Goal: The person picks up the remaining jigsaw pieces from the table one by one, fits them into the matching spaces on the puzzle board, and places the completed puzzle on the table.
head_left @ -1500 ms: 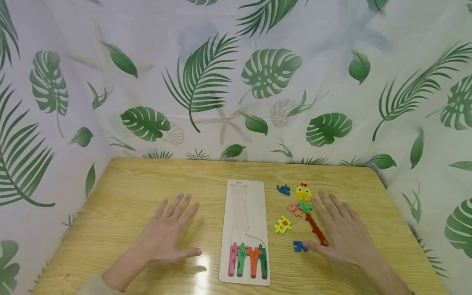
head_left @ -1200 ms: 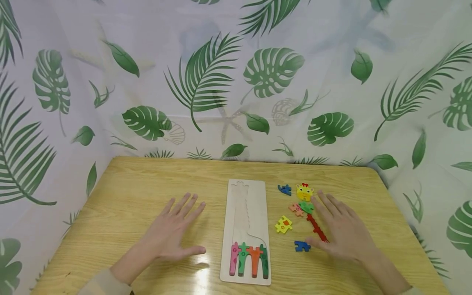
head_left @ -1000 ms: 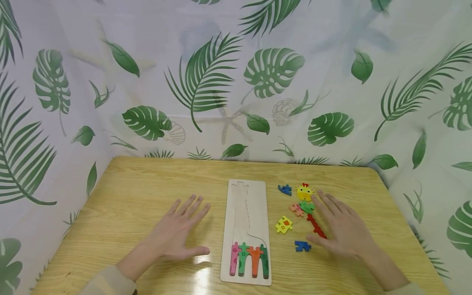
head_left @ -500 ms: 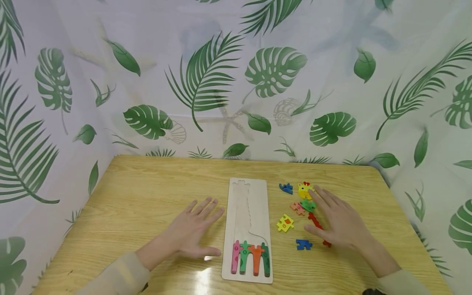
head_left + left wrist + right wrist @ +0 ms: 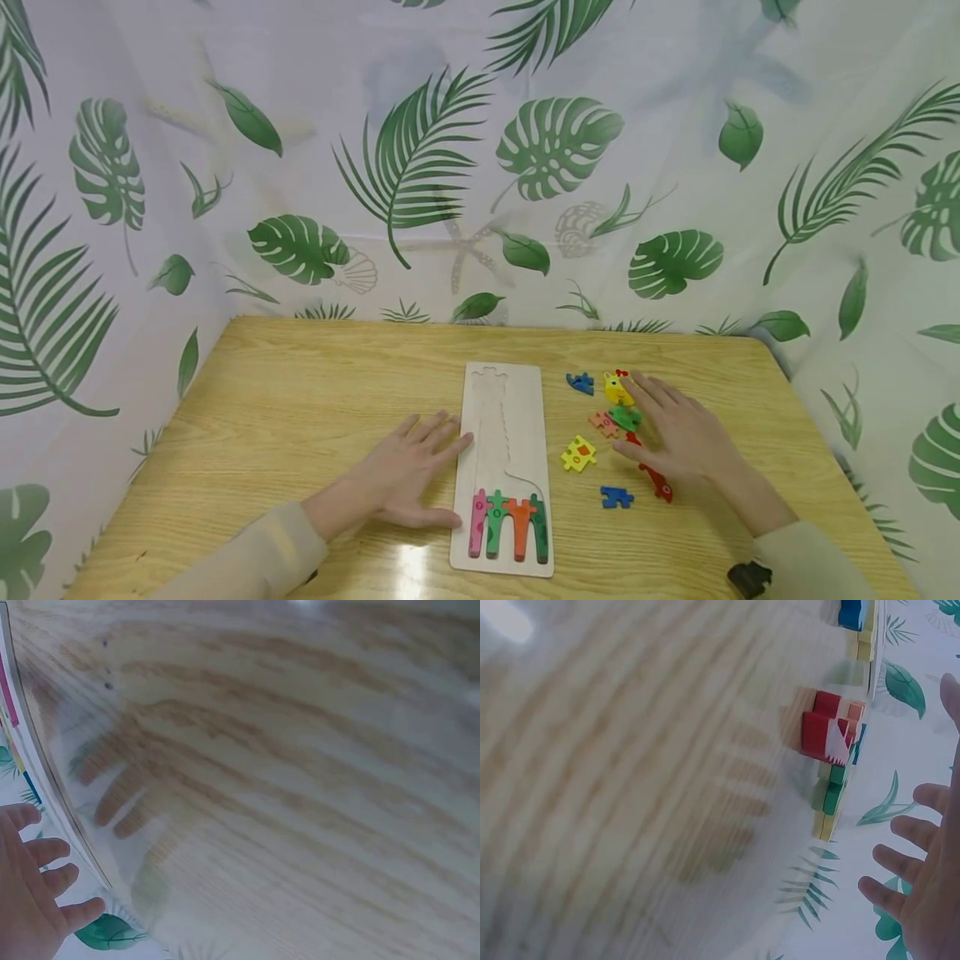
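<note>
My left hand [image 5: 416, 471], fingers spread, is at the left edge of a pale wooden puzzle board [image 5: 525, 417]. The board's lower end holds pink [image 5: 477, 527], green [image 5: 494, 531], orange [image 5: 520, 533] and dark green [image 5: 541, 533] leg pieces; its upper recess is unfilled. Over loose pieces on the right, my right hand [image 5: 690, 437] hovers with fingers extended, holding nothing. It partly covers the yellow giraffe head [image 5: 615, 388] and red piece [image 5: 659, 483]. Beside them lie a green piece [image 5: 624, 417] and a salmon piece [image 5: 602, 422].
Nearer the board are a yellow piece [image 5: 578, 454] and two blue pieces, one at the back [image 5: 581, 382] and one in front [image 5: 617, 497]. All sit on a wood-grain table [image 5: 322, 367]. A leaf-print curtain [image 5: 450, 167] hangs behind it.
My left hand has moved right, up to the board's edge. My right hand has shifted slightly left, over the giraffe head and red piece. The pieces have stayed in place.
</note>
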### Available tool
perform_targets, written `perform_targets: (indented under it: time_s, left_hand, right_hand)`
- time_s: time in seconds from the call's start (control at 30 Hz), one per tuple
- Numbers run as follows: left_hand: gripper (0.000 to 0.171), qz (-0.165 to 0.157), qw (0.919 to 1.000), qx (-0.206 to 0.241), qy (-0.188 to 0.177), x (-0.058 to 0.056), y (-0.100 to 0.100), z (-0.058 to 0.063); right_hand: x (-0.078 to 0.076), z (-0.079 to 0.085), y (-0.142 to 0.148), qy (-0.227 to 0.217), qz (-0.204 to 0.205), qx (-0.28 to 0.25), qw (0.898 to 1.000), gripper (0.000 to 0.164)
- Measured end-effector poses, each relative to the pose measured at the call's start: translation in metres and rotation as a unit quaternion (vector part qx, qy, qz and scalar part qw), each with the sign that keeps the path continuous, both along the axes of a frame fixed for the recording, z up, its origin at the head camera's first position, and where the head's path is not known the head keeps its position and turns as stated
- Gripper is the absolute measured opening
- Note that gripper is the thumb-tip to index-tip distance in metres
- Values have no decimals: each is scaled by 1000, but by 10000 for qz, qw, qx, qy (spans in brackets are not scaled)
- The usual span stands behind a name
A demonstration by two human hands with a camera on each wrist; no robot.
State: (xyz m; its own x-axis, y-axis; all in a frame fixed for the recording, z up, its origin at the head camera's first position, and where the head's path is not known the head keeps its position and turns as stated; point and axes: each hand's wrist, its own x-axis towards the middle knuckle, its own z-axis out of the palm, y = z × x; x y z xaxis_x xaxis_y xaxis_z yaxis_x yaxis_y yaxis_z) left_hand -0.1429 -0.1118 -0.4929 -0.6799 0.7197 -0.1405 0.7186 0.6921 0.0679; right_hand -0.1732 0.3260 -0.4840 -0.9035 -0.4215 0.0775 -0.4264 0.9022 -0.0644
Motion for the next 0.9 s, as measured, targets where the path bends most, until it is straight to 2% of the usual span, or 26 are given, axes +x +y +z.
perform_targets:
  time_s: [0.33,0.9]
  left_hand:
    - [112,-167,9966,-697,400,2,11,-2]
    - [112,-227,9964,-726,377,5,11,-10]
  right_hand:
    - [-14,-4,3,-71,64,4,10000,93]
    - [-37,-8,9,-229,-42,344,9991,94]
